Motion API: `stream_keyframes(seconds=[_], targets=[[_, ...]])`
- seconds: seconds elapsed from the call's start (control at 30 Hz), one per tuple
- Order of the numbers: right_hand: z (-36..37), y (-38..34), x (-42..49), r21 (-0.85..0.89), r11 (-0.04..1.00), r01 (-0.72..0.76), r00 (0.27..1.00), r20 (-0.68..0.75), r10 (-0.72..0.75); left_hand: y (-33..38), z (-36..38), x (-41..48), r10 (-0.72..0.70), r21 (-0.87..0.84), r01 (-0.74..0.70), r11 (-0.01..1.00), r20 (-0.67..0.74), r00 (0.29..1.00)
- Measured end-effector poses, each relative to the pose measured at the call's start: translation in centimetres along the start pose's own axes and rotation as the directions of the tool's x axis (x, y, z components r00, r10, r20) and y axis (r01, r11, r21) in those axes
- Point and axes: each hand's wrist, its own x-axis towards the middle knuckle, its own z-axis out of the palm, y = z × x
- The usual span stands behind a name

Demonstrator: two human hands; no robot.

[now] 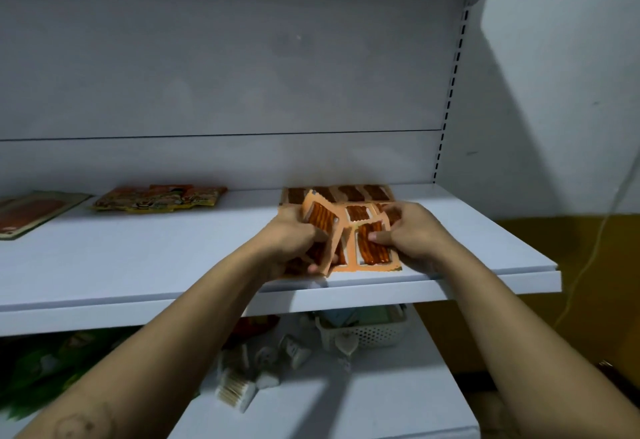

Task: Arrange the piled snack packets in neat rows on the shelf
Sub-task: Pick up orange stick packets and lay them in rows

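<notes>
Left hand (298, 236) grips tilted packet (320, 227); right hand (405, 230) pins flat packets (375, 248) (near shelf (138, 258) front edge): lay it square alongside.

A small shop: white metal gondola shelving (138, 258) with a slotted upright (450, 92) at upper right carries flat snack packets (159, 198), while a lower shelf holds a white plastic basket (367, 333) of small goods.
</notes>
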Motion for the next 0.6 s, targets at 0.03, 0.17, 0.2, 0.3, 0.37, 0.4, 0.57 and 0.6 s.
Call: stream_keyframes(seconds=[0.03,0.17,0.2,0.3,0.37,0.4,0.57,0.6], targets=[[0.1,0.1,0.1,-0.075,0.997,0.019,0.999,-0.029,-0.021,0.1,0.2,0.0,-0.015,0.041,0.014,0.999,0.012,1.000],[-0.3,-0.1,-0.4,-0.575,0.815,0.069,0.984,-0.096,-0.152,0.5,-0.5,0.1,-0.066,0.106,0.064,0.992,0.015,0.998],[-0.3,0.0,-0.6,-0.595,0.801,0.075,0.982,-0.093,-0.162,0.5,-0.7,0.1,-0.074,0.105,0.072,0.992,0.016,0.997],[-0.2,0.1,-0.9,-0.545,0.830,0.118,0.973,-0.102,-0.205,0.4,-1.0,0.2,-0.036,0.039,0.037,0.999,-0.016,0.999],[-0.1,0.1,-1.1,-0.375,0.910,0.176,0.953,-0.168,-0.253,0.3,-0.6,0.2,0.038,-0.083,-0.042,0.996,-0.050,0.998],[-0.1,-0.3,-1.5,-0.235,0.948,0.214,0.950,-0.175,-0.258,0.4,-0.2,0.2,0.073,-0.142,-0.083,0.986,-0.071,0.995],[-0.5,-2.5,-2.0,0.185,0.958,0.221,0.974,0.000,-0.225,1.6,3.1,0.5,0.224,-0.275,-0.228,0.934,-0.047,0.974],[-0.9,-2.8,-1.8,0.221,0.947,0.235,0.972,-0.055,-0.228,1.9,3.6,0.6,0.236,-0.298,-0.234,0.925,-0.031,0.971]])
